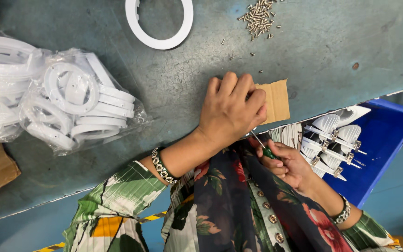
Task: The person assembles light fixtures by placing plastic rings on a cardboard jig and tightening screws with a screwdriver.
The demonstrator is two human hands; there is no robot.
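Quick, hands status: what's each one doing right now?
Left hand: closed, fingers curled, pressing down at the edge of the cardboard piece; whatever is under it is hidden.
Right hand: closed on a green-handled screwdriver.

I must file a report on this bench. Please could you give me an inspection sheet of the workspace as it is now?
Surface: worn grey-green table, scuffed.
Job's things: cardboard piece under the left hand; green-handled screwdriver in the right hand.
Clutter: loose screws, white ring, bagged white rings.
Hands: left hand curled on the table edge; right hand gripping the tool below it.
Cables: nothing seen.
Surroundings: blue bin holding white fittings.
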